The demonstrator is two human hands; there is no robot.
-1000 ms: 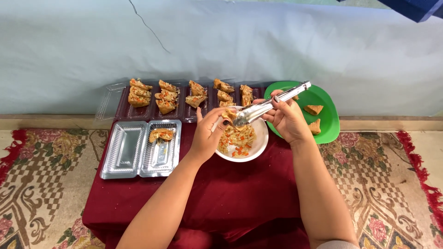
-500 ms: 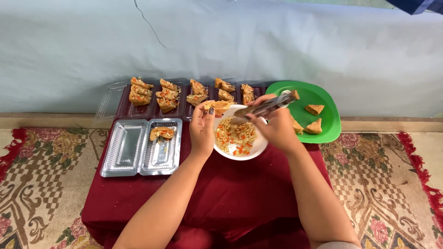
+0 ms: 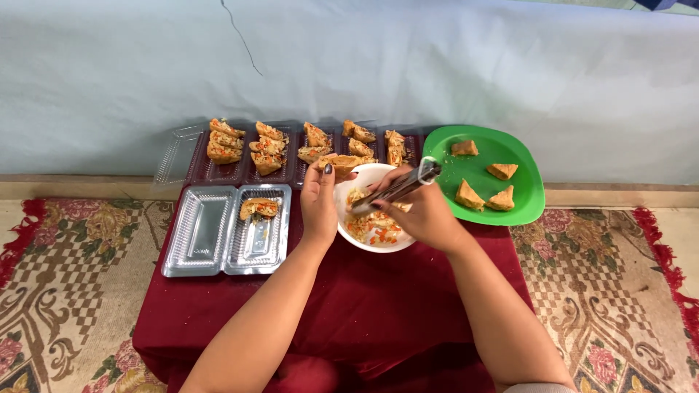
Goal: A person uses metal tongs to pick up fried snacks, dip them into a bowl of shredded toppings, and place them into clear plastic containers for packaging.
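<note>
While your left hand [image 3: 320,207] grips the fried piece [image 3: 342,161] over the bowl [image 3: 349,229], right-hand [image 3: 426,215] fingers clamp tongs [image 3: 397,189], tips angled down-left into filling.

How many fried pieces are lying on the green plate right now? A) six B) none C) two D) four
D: four triangular fried pieces sit apart on the green plate, while the right hand works metal tongs over the white bowl.
</note>
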